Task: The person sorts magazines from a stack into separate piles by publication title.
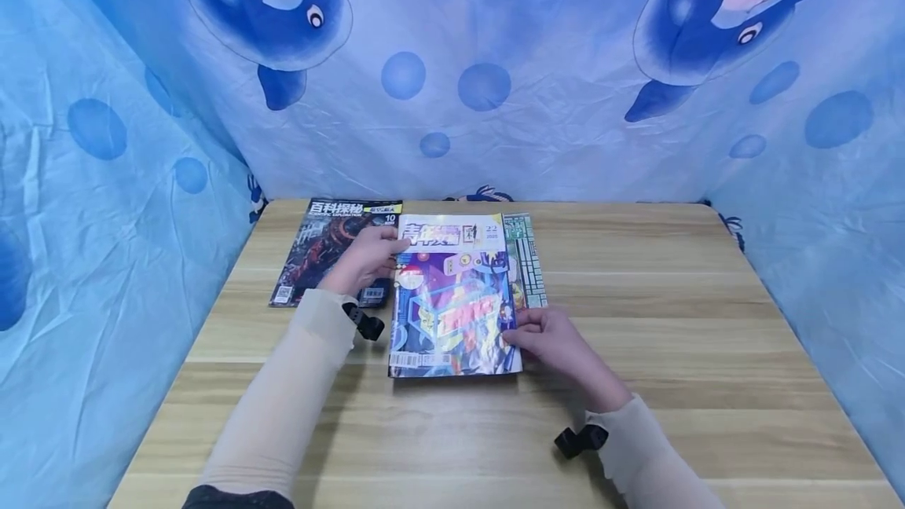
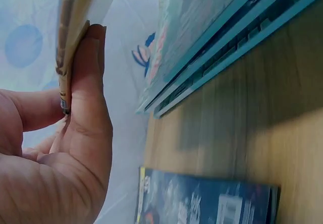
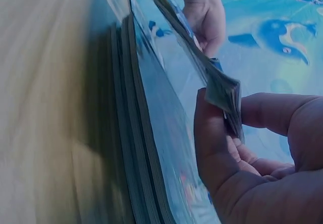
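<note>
Both hands hold one magazine (image 1: 452,313) with a white title strip and a glossy purple-blue cover. My left hand (image 1: 369,259) pinches its upper left edge, thumb on one face and fingers on the other. At the lower right edge my right hand (image 1: 555,340) pinches it the same way. The right wrist view has the magazine's page edges (image 3: 222,90) between thumb and fingers, raised over a stack of magazines (image 3: 136,128). A green-and-white magazine (image 1: 532,261) peeks out beneath its right side in the head view.
A dark magazine (image 1: 321,246) with a red picture lies on the table to the left, partly behind my left hand. The wooden table (image 1: 650,297) backs onto a blue curtain (image 1: 459,22) printed with dolphins, which also hangs along both sides.
</note>
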`<state>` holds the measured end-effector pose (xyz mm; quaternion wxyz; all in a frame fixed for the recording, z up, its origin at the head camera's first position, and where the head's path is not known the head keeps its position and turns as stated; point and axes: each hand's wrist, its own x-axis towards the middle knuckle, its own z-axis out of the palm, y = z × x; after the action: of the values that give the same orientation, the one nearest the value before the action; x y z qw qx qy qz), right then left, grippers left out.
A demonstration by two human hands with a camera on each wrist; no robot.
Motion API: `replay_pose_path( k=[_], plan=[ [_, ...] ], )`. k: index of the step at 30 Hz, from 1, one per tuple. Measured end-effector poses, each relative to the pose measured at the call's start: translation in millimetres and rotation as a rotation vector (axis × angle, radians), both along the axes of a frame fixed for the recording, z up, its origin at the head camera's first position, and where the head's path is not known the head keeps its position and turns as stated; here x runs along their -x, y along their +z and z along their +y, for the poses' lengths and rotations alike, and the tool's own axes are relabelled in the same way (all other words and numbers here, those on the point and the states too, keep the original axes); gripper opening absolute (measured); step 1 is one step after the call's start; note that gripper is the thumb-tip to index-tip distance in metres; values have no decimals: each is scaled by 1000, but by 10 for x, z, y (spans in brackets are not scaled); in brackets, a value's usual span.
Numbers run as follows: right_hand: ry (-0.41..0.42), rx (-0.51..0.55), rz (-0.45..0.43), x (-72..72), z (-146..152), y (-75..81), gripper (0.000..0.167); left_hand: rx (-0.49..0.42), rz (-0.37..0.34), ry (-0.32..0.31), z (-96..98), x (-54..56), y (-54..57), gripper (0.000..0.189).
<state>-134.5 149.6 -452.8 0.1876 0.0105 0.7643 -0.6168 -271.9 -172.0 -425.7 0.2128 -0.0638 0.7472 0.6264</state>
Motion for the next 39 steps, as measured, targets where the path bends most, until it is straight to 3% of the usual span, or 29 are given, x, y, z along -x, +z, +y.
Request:
replay_pose_path(
  k=[6, 15, 23, 34, 39],
  plan=[
    [57, 3, 6, -93, -204, -40, 20, 0, -44, 15, -237, -134, 14, 44],
    [136, 88, -28, -238, -504, -18, 22, 51, -43, 34, -596, -367, 36, 45],
    [196, 63, -23, -350, -768, 8, 19, 99, -42, 57, -892, -598, 28, 47],
    [229, 144, -99, -558, -1124, -45, 17, 73, -47, 49, -1205, -892, -51, 43],
    [248, 139, -134, -692, -1273, -69, 18, 125, -66, 31, -1325, -1070, -113, 39]
  ],
)
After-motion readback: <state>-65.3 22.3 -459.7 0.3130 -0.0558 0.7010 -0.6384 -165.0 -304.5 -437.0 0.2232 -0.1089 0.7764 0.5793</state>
